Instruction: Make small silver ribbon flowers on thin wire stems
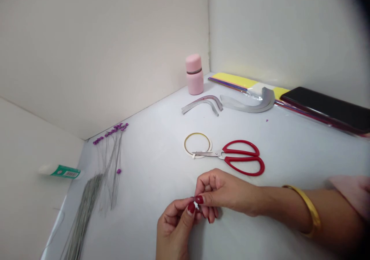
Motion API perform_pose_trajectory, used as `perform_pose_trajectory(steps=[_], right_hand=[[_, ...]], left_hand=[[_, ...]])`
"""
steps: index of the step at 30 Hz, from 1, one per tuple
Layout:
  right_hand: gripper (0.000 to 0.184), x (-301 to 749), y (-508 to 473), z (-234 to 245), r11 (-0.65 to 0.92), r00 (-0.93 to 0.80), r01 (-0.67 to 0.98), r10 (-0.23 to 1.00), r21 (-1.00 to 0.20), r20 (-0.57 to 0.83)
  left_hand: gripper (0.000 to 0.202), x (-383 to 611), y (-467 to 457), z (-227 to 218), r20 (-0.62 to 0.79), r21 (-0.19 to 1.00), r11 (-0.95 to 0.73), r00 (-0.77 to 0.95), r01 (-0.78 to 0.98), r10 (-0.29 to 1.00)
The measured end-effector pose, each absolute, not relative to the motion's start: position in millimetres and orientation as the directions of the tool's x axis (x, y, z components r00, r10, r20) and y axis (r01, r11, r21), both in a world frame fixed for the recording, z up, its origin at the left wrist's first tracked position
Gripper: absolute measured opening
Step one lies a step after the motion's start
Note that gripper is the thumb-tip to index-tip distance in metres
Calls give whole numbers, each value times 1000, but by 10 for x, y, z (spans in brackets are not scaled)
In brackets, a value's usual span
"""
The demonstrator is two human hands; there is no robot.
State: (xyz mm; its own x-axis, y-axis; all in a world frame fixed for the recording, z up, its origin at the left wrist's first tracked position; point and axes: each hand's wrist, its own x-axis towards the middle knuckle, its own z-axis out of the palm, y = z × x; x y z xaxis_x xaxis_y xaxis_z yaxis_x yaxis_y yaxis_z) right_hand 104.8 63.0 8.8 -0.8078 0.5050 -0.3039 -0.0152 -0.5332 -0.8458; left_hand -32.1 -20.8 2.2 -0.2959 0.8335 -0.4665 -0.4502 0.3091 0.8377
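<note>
My left hand [175,226] and my right hand [227,192] meet fingertip to fingertip low in the middle of the head view. Both are closed in a pinch with thumb against fingers. Whatever lies between the fingertips is tiny and mostly hidden, so I cannot make it out. Just beyond the right hand lie red-handled scissors [242,159], their blades resting across a narrow roll of tape [186,141]. To the left, thin wire stems tipped with purple buds [118,127] are spread on the white table [144,167].
A bundle of grey wires [83,210] lies at the left, near a green-and-white tube [66,171]. Behind are a pink bottle [195,82], curved pale strips [199,101], a larger curled strip bundle [248,108], packaged coloured sheets [231,79] and a black phone [326,107]. Walls bound the back.
</note>
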Motion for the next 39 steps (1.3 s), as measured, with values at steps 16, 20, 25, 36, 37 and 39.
perform_pose_trajectory(steps=[16, 20, 25, 36, 37, 39], right_hand=[[29, 1056, 631, 63, -521, -812, -2, 500, -854, -303], [30, 1056, 632, 45, -500, -811, 6, 504, -866, -297], [28, 1075, 618, 67, -434, -802, 53, 519, -899, -297], [24, 1077, 602, 82, -349, -787, 67, 557, -935, -264], [24, 1078, 602, 84, -331, -790, 70, 558, -941, -255], [23, 1080, 601, 91, -301, -792, 78, 561, -950, -242]], left_hand=[[26, -338, -208, -31, -454, 847, 302, -300, -438, 839], [28, -339, -204, -13, -472, 836, 316, -295, -449, 831], [25, -337, -212, -12, -451, 845, 295, -300, -446, 840], [24, -330, -210, -3, -428, 863, 290, -293, -415, 855], [24, -334, -209, -9, -431, 859, 292, -287, -422, 855], [23, -340, -207, -20, -436, 853, 294, -282, -430, 854]])
